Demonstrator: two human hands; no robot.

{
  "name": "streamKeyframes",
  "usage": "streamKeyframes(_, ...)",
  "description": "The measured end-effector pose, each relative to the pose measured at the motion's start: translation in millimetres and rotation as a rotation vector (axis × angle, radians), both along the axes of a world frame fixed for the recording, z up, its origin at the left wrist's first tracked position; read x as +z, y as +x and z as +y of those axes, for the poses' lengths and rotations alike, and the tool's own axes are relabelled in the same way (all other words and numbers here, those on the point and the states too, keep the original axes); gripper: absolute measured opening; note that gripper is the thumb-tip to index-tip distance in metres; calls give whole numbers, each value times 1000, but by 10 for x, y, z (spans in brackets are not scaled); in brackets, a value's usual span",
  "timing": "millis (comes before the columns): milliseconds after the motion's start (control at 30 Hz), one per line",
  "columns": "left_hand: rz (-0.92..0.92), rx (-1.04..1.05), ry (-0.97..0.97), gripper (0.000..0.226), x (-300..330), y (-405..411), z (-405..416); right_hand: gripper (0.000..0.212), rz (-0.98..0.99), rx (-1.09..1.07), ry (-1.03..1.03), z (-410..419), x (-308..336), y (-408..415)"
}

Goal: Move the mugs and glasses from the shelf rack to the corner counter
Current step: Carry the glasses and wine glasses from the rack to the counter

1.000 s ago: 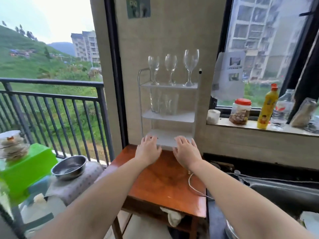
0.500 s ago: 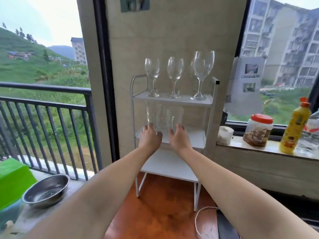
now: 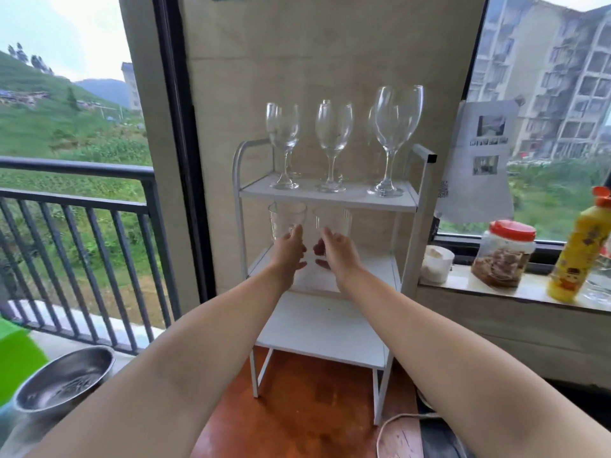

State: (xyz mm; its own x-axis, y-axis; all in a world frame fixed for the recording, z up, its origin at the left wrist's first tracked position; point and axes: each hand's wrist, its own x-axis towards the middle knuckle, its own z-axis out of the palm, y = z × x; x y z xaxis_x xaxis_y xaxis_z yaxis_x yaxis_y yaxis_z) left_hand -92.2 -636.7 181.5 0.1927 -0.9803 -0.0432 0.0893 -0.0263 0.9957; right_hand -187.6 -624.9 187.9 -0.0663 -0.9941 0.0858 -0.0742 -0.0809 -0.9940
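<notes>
A white three-tier shelf rack (image 3: 415, 206) stands on a wooden table (image 3: 297, 421). Three wine glasses line its top shelf: left (image 3: 283, 133), middle (image 3: 333, 133) and a larger one on the right (image 3: 396, 127). Clear tumblers stand on the middle shelf, one on the left (image 3: 284, 217) and one on the right (image 3: 334, 220). My left hand (image 3: 288, 252) and my right hand (image 3: 338, 252) reach in side by side at the tumblers' lower halves. Their fingers are curved and apart, palms facing each other. I cannot tell whether either hand grips a tumbler. The bottom shelf is bare.
To the right, a window sill (image 3: 529, 292) holds a white cup (image 3: 436, 263), a red-lidded jar (image 3: 504, 252) and a yellow bottle (image 3: 582, 246). A steel bowl (image 3: 62, 381) sits at lower left by the balcony railing (image 3: 82, 200). A white cable (image 3: 393, 424) lies on the table.
My hands have risen from the table's far edge to the rack's middle shelf and now curl at the tumblers. The view has moved closer to the rack.
</notes>
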Motion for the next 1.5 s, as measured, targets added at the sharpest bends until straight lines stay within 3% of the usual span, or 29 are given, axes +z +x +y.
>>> streamKeyframes(200,71,41,34,53,5,26,161,43,-106,-104,-23,152,70,-14)
streamKeyframes(600,60,38,-29,53,23,2,854,40,-40,-203,-94,880,108,-72)
streamKeyframes(833,-17,-55,-93,48,-15,236,1584,34,-119,-286,-115,1620,66,38)
streamKeyframes(900,-44,-89,-94,32,-82,357,1839,36,-137,-325,-102,1913,-11,130)
streamKeyframes(1033,-141,-95,-113,39,-367,504,2232,41,-148,-375,-51,2492,-262,235)
streamKeyframes(1500,-144,-232,134,34,-1263,55,3454,46,-106,-601,135,3837,-1125,-321)
